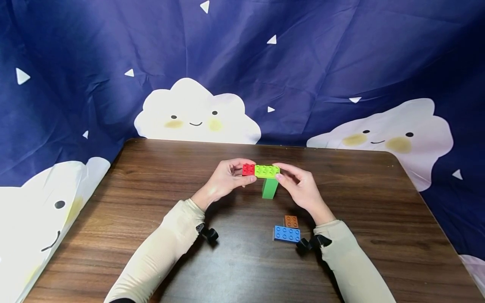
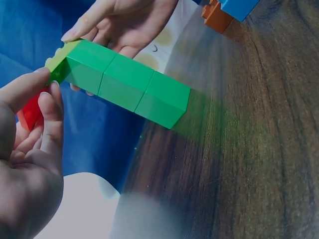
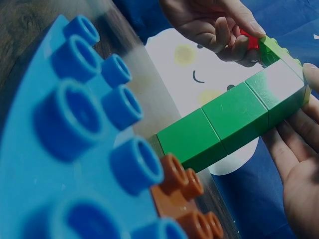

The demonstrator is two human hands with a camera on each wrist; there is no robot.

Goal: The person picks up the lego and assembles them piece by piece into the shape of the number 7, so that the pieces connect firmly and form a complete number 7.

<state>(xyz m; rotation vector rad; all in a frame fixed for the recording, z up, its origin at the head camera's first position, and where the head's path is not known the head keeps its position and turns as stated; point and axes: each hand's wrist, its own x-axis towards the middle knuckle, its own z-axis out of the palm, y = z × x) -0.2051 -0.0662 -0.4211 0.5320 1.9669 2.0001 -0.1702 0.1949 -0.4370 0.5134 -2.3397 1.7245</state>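
A tower of three green bricks [image 1: 270, 189] stands upright on the table, topped by a lime brick [image 1: 265, 171] laid lengthwise and jutting out to the left. At the jutting end sits a small red brick [image 1: 248, 169], its studs facing up. My left hand [image 1: 222, 179] grips the red brick between thumb and fingers, its thumb tip reaching the lime brick's front edge. My right hand [image 1: 301, 187] pinches the lime brick's right end, thumb in front and fingers behind. In the right wrist view, part of the red brick [image 3: 250, 40] is hidden by the left fingers.
A blue brick [image 1: 286, 234] and a smaller orange brick [image 1: 291, 221] lie close together on the wooden table [image 1: 151, 202], in front of the tower by the right wrist. A dark blue cloth [image 1: 295, 63] with clouds hangs behind the table.
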